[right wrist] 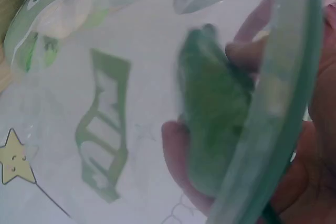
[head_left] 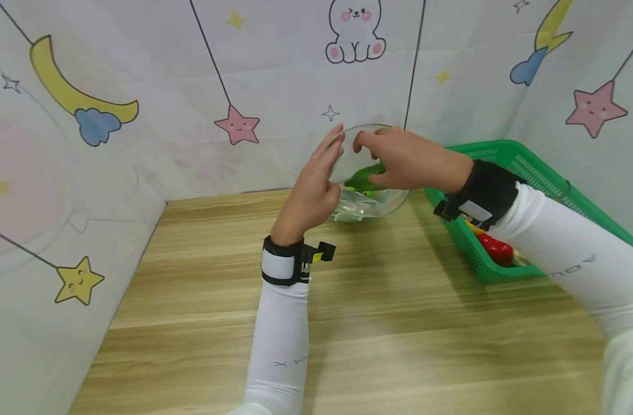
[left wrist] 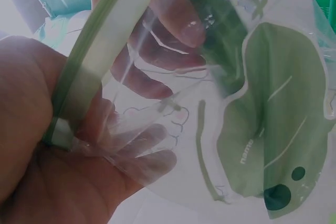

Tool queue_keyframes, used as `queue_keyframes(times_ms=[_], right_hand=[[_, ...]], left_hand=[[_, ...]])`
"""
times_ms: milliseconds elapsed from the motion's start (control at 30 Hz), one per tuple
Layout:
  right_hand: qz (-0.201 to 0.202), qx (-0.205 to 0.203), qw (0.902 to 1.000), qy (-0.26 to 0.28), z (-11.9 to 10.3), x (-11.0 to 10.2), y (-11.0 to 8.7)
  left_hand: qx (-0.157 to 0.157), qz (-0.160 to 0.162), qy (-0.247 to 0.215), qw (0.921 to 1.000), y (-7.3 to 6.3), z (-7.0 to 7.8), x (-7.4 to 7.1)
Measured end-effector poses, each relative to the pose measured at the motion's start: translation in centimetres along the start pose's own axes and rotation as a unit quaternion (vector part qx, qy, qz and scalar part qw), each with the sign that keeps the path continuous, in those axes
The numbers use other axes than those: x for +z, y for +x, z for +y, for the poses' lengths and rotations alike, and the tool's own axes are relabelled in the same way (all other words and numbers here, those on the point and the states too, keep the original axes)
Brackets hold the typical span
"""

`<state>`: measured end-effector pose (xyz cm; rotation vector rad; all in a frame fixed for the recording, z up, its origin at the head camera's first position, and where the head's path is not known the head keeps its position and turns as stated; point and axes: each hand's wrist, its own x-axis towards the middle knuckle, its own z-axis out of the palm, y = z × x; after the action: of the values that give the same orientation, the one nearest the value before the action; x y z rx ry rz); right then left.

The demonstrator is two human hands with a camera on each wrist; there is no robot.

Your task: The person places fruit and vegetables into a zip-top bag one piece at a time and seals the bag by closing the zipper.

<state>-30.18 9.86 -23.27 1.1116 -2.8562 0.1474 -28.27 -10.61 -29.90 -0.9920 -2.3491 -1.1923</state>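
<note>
My left hand (head_left: 311,190) grips the edge of a clear plastic zip bag (head_left: 358,208) at its left side, fingers pointing up. In the left wrist view, the bag's green zip strip (left wrist: 89,59) lies between thumb and fingers, and a green printed leaf shape shows on the plastic. At the bag's mouth my right hand (head_left: 407,158) holds a long green vegetable, perhaps a pepper (head_left: 363,176). Through the plastic in the right wrist view, fingers and thumb lie on both sides of the green vegetable (right wrist: 210,114). Its exact kind is blurred.
A green perforated basket (head_left: 508,145) stands at the right, partly behind the right forearm. A shiny red vegetable (head_left: 495,249) and something yellow lie in it. The wooden tabletop (head_left: 207,300) meets a cartoon-printed cloth (head_left: 285,75) at the back and left.
</note>
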Motion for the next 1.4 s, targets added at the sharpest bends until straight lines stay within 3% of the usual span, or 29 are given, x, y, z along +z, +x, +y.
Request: queue_keyframes(times_ms=[233,733,1167,1400], right_hand=[[0.015,0.008,0.9997,-0.016,0.3,0.2,0.0],[0.016,-0.007,0.9991,0.038,-0.3,-0.5,-0.5],[0.042,-0.017,0.9952,0.086,-1.4,-4.9,-3.3],[0.063,0.015,0.9957,0.066,0.6,-6.7,-3.8]], left_hand=[[-0.002,-0.001,0.011,0.9999,0.0,0.2,-0.1],[-0.006,0.002,0.004,1.0,0.1,0.1,-0.1],[-0.009,0.0,-0.008,0.9999,0.0,0.2,-0.2],[-0.014,0.004,-0.01,0.9998,-0.2,0.2,-0.3]])
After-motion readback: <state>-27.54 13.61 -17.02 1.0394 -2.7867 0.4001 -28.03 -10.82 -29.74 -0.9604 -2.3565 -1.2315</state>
